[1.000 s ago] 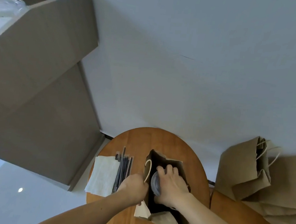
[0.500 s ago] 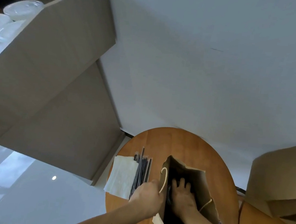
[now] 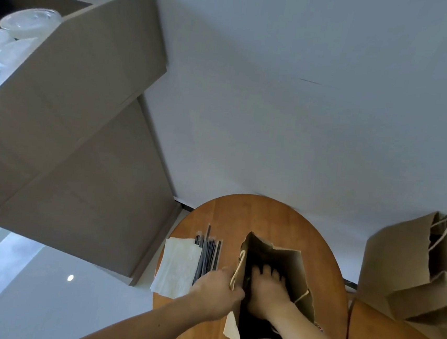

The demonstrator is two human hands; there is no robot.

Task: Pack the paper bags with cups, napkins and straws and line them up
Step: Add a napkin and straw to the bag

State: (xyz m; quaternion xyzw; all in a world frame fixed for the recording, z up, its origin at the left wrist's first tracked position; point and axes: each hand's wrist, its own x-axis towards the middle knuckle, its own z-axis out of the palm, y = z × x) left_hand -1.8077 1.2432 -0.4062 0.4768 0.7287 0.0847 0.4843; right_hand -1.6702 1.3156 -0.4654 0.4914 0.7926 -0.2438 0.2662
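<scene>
Head view: shows an open paper bag [image 3: 289, 268] upright on the round wooden table [image 3: 267, 217], toward its 6 o'clock edge. At the bag's 9 o'clock rim, left hand [image 3: 216, 291], fingers curled tight, pinching paper and cord handle. Inside the mouth, right hand [image 3: 268, 291], fingers reaching down into shadow; cannot tell whether holding anything. At the table's 9 o'clock, white napkins [image 3: 177, 266], dark straws [image 3: 209, 252] just beside. Off at 3 o'clock, slumped spare bags [image 3: 398, 268]. At 10 o'clock, a cardboard box [image 3: 91, 61] with clear cups [image 3: 26, 22].
</scene>
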